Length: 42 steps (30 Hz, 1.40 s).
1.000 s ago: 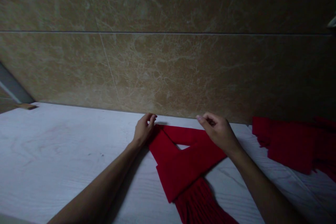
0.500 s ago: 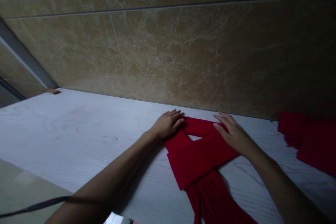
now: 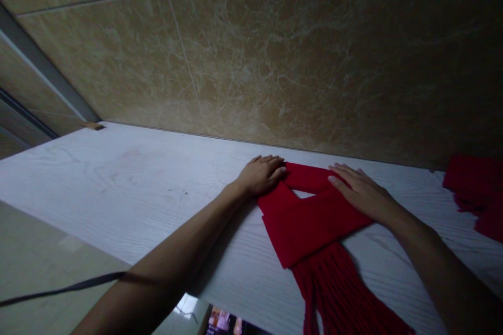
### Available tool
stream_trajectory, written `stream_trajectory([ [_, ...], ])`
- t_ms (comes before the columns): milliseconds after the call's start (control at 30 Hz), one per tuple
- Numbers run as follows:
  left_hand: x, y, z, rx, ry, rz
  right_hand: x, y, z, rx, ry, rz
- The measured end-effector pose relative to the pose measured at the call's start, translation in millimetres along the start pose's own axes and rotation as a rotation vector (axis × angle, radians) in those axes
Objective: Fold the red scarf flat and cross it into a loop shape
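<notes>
A red scarf point(image 3: 314, 225) lies folded in a rough triangle on the white wood-grain table. One wide band crosses over another near the front, and a fringed end trails toward the bottom edge. My left hand point(image 3: 262, 174) rests flat on the scarf's upper left corner, its fingers extended toward the wall. On the upper right corner lies my right hand point(image 3: 361, 192), palm down with the fingers stretched out. A small gap of table shows between the bands in the middle.
More red cloth point(image 3: 477, 186) lies on the table point(image 3: 129, 188) at the far right. A marbled tile wall point(image 3: 255, 73) runs along the back edge. A dark strap point(image 3: 66, 289) hangs at lower left, and a colourful printed item point(image 3: 223, 322) shows below the front edge.
The view has shifted, so the scarf and hands sit slightly higher and further right. Both hands stay on the same corners, and the scarf keeps its shape.
</notes>
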<state>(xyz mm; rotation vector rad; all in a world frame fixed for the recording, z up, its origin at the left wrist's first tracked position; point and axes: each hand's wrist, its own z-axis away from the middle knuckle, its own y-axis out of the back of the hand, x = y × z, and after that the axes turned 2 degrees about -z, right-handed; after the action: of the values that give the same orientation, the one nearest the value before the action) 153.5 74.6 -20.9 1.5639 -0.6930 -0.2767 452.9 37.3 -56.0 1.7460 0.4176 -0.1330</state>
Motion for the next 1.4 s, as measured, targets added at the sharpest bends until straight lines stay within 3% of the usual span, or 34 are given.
stream_trajectory([
  [667, 1, -0.7, -2, 0.014, 0.005, -0.038, -8, 5, 1, -0.061, -0.05, 0.007],
  [1167, 2, 0.2, -1, 0.004, 0.016, -0.035, 0, -1, 1, 0.013, 0.004, -0.014],
  [1400, 1, -1.2, -1, 0.014, 0.017, -0.046, 1, 0, 0, -0.009, -0.003, -0.002],
])
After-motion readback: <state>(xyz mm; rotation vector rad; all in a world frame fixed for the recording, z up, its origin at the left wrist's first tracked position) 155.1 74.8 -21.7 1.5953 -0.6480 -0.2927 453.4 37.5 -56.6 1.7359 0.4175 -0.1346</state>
